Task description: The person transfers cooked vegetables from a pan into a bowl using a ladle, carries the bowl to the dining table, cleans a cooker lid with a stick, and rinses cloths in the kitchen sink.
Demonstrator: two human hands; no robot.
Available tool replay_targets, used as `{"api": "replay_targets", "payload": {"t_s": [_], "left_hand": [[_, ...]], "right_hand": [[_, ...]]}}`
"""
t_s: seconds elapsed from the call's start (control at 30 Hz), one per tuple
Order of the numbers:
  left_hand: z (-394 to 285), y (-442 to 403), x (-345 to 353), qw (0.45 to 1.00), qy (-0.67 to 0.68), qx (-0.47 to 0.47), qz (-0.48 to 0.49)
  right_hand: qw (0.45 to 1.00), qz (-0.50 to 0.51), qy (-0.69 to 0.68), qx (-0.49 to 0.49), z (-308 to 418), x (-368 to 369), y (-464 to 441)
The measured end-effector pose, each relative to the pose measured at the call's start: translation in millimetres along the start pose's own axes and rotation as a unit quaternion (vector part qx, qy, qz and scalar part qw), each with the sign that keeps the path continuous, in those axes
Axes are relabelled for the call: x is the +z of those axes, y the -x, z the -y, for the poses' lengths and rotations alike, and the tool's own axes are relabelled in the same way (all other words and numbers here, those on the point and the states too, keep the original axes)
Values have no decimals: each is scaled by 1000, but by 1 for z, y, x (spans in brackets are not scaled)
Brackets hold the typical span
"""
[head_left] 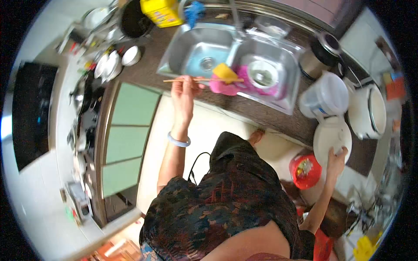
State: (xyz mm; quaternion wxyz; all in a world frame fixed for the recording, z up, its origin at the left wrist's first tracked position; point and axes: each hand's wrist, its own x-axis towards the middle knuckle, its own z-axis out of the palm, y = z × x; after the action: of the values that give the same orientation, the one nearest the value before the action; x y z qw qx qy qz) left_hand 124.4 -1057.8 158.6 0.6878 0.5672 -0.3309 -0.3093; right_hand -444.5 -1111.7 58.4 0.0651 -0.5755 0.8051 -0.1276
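Note:
My left hand (183, 91) is closed around thin wooden chopsticks (202, 80), held level over the front edge of the sink. Beyond their right end are a yellow sponge (225, 72) and a pink cloth-like item (223, 88) on the sink rim. My right hand (336, 162) grips the near edge of a round white disc (330, 138), which looks like a lid or a plate. A red bin (305, 171) with scraps inside is on the floor, left of that hand. In the right basin, a bowl (262, 75) sits among pink material.
A double steel sink (183, 45) is set in the dark counter (150, 65). To its right are a kettle (320, 54), a clear plastic container (326, 95) and a white pot (369, 112). White bowls (131, 56) stand at the left. Green cabinet doors (133, 104) are below.

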Motion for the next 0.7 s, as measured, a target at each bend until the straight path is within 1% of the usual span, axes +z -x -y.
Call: {"api": "replay_targets", "payload": {"t_s": [0.03, 0.07, 0.1, 0.17, 0.23, 0.27, 0.33, 0.4, 0.47, 0.5, 0.53, 0.57, 0.6, 0.63, 0.67, 0.7], "left_hand": [[1, 12, -14, 999, 0, -22, -31], [7, 14, -25, 997, 4, -44, -57], [9, 19, -40, 997, 1, -35, -75], [17, 27, -69, 989, -32, -63, -130], [23, 30, -100, 983, -44, -65, -163], [25, 30, -116, 978, -57, -74, -184], [38, 24, -146, 976, -40, -73, -199], [51, 12, -170, 964, -14, -115, -240], [51, -5, -186, 959, 6, -129, -254], [57, -17, -198, 948, 28, -139, -284], [69, -32, -212, 937, 49, -153, -310], [87, -48, -238, 940, 63, -159, -295], [108, -67, -273, 949, 61, -179, -252], [119, -84, -299, 970, 36, -160, -181], [121, -100, -301, 966, 47, -150, -207], [126, -125, -321, 958, 111, -185, -188]], "right_hand": [[1000, -6, -20, -10, 8, -4, 2], [1000, -23, -18, -2, -2, 17, -11], [999, -21, -19, -19, 0, 20, -16], [998, -21, -24, -48, 7, 23, -23], [999, -23, 24, -12, 15, 26, -29], [999, -21, 21, -21, 16, 26, -31], [999, -38, 29, -9, 9, 35, -39], [998, -45, 46, -8, 4, 40, -42], [997, -49, 48, -17, 11, 35, -38], [997, -51, 52, -12, 12, 39, -39], [997, -75, 3, -22, 8, 50, -42], [994, -99, -40, -27, 1, 55, -39], [989, -124, -74, -26, -11, 51, -26], [988, -153, -27, 3, 0, 45, -9], [983, -150, -85, 63, 14, 41, 7], [971, -225, -48, 69, 14, 52, 18]]}}
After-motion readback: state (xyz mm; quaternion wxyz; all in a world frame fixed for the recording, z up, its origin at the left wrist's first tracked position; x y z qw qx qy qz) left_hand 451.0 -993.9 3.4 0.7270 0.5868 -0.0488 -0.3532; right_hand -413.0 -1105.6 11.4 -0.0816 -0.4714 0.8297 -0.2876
